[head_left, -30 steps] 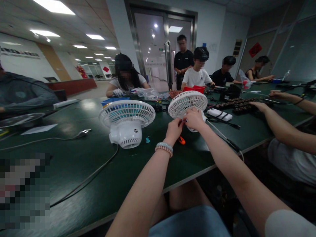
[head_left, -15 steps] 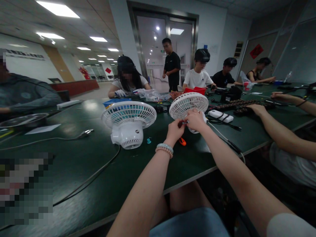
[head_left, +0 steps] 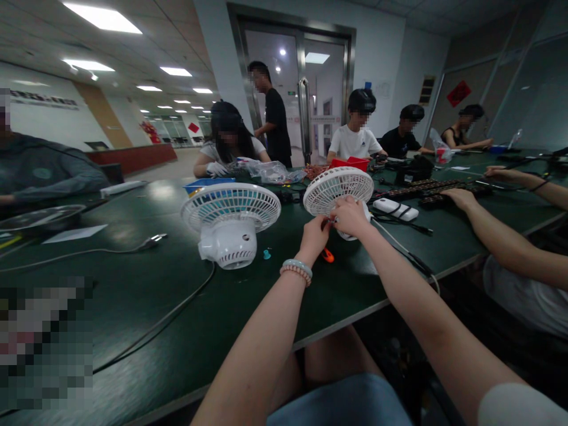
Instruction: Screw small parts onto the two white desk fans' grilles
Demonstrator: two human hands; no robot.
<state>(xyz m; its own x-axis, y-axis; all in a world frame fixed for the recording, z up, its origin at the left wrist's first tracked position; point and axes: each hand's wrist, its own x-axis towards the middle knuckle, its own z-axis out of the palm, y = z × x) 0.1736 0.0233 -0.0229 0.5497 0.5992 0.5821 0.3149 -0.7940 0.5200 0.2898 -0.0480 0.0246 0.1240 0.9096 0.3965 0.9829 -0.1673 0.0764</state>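
Observation:
On the table ahead a small white fan [head_left: 339, 184] lies with its round grille tilted up, and both my hands are at its near side. My left hand [head_left: 316, 235], with bracelets at the wrist, has its fingertips pinched together just left of the fan's base. My right hand [head_left: 349, 218] bends over the back of the grille, fingers closed and meeting those of the left. Whatever sits between the fingertips is too small and covered to name. Below them lies an orange-handled tool [head_left: 328, 255]. Left of my hands stands a second white fan [head_left: 233, 234], beside a small teal piece [head_left: 267, 254].
A grey power cord [head_left: 177, 307] trails from the left fan. To the right are a white box wrapped in black cord [head_left: 394, 209] and another person's forearms [head_left: 497, 225]. Behind the fans sit a red bin [head_left: 351, 163], a blue tray [head_left: 208, 184] and plastic bags [head_left: 275, 171].
A standing person in black has moved left along the glass doors. My hands keep almost the same place and grip at the right fan.

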